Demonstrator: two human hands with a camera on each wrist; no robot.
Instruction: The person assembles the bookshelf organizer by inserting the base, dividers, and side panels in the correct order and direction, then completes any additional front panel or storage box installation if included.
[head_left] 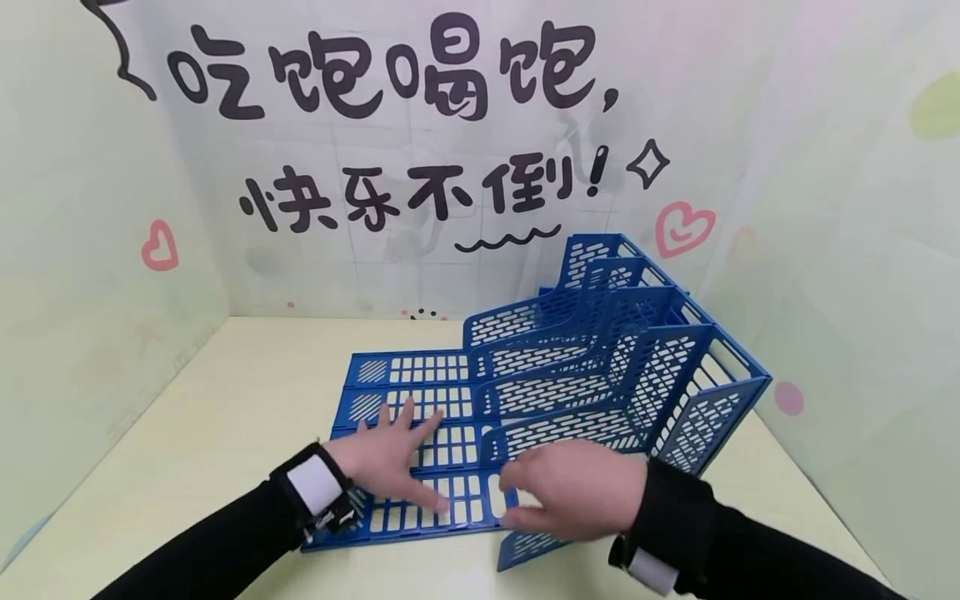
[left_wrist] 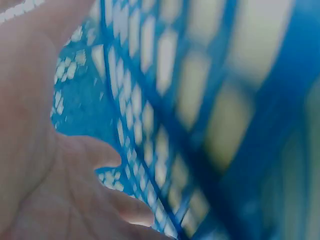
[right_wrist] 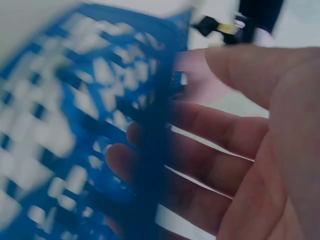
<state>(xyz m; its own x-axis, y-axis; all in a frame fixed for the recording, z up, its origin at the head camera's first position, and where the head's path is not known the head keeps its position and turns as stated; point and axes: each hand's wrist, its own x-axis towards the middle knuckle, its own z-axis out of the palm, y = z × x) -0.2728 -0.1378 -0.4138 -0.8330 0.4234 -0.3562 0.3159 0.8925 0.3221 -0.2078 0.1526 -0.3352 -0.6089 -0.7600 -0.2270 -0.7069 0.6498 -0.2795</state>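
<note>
A blue plastic file rack with several mesh dividers stands on the pale yellow table. Its flat slotted base reaches out to the left. My left hand lies flat on that base with the fingers spread. The left wrist view shows its palm close over the blurred blue mesh. My right hand is at the low front end of the nearest divider. In the right wrist view its fingers lie straight against the mesh, with the thumb above.
A printed backdrop with black characters and pink hearts closes the back of the table. Pale walls stand on both sides. Bare tabletop lies left of the rack and along the front edge. Black sleeves with wrist straps cover both forearms.
</note>
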